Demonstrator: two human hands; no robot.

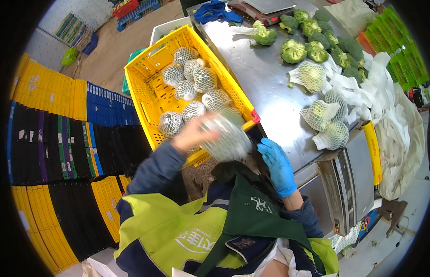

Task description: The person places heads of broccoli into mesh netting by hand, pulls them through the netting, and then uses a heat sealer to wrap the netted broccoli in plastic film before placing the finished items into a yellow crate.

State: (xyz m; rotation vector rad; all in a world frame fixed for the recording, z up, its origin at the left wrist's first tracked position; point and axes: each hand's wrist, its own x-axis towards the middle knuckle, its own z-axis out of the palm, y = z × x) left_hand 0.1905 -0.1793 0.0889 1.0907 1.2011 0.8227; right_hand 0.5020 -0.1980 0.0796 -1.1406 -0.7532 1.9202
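My bare left hand [195, 134] grips a net-wrapped broccoli head [228, 138], blurred by motion, over the near end of a yellow plastic crate [145, 110]. Inside that crate lie several broccoli heads in white foam netting [205, 79]. My right hand [278, 168], in a blue glove, is extended and holds nothing beside the near edge of a steel table [256, 83]. Several netted broccoli heads [334, 135] lie on the table right of the glove. Farther back are several bare broccoli heads [294, 51], and one [265, 35] has white netting at its stem.
A weighing scale [267, 10] and a blue cloth [218, 13] sit at the table's far end. White foam net sleeves [353, 93] are heaped on the right. A wrapping machine [339, 187] stands near my right side. Folded crates [72, 145] are stacked on the left.
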